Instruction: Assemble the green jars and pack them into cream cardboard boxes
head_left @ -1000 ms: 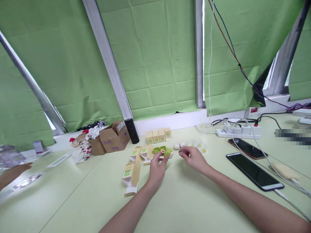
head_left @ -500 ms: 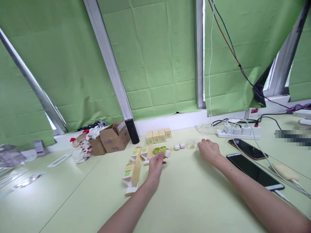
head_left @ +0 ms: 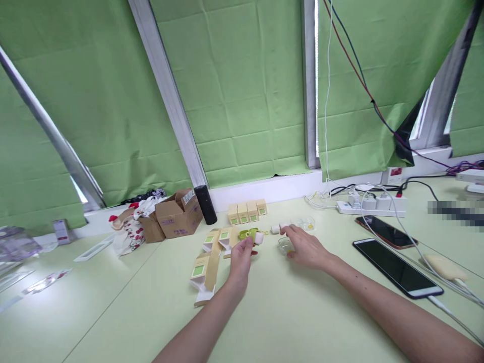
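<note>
My left hand (head_left: pixel 242 257) pinches a small green earbud case cover (head_left: pixel 248 233) with a pale pink case (head_left: pixel 258 238) at its right side. Just under the fingers of my right hand (head_left: pixel 304 245) lies a clear case cover (head_left: pixel 285 246). The right fingers are apart and stretched to the left, the thumb close to that cover. Beyond the fingertips sit small pale pink and white earbud cases (head_left: pixel 276 229), partly hidden by the hand. Another clear cover (head_left: pixel 305 223) with a yellow spot lies behind my right hand.
Opened small cartons (head_left: pixel 200 269) lie left of my left hand, with several closed little boxes (head_left: pixel 247 212) behind. Farther left are a cardboard box (head_left: pixel 179 214) and a black cylinder (head_left: pixel 206 204). Phones (head_left: pixel 397 267), cables and a power strip (head_left: pixel 372 205) occupy the right.
My right hand has come left and nearer from the far clear covers. One clear cover now lies closer to me, by its fingers. My left hand keeps its hold, almost unmoved.
</note>
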`<state>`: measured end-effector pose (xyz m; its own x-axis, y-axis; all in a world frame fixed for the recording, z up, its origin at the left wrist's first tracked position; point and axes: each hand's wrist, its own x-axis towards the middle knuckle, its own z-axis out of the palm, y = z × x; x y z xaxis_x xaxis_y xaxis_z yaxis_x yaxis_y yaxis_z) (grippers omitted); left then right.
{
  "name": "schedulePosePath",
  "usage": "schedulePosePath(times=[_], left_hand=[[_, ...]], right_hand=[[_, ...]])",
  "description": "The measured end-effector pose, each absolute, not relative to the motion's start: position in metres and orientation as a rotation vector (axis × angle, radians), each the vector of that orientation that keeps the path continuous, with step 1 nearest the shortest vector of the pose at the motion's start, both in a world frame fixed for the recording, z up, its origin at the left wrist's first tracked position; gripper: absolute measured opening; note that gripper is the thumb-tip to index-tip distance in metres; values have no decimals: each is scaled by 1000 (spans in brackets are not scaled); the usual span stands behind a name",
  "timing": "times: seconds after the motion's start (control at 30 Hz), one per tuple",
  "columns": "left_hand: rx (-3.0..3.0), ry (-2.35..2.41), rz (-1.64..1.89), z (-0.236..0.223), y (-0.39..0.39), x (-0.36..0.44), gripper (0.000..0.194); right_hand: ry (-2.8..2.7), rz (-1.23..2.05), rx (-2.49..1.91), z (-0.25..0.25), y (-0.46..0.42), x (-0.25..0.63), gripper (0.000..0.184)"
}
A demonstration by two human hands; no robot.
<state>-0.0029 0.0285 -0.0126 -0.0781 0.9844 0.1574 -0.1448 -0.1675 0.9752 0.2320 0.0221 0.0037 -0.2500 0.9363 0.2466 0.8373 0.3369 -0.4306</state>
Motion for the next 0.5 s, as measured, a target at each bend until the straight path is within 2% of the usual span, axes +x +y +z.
schedulePosePath(times=[0.1,0.23,0.4,0.5], left_hand=[[1148,1047,1454,-13,29,-3,62],[1100,1058,1458,-12,29,-3,63],[1085,1051,1473,-12,30,-3,64],[1091,1031,1491,-12,30,-3,63]], right_hand=[[-1953,583,-1520,-12,35,240,66],[-1854,733,-1489,-26,51,245,54],[-1732,933,-1302,-20,55,241,45],[-1495,1247,-1009,-12,48,236,46]])
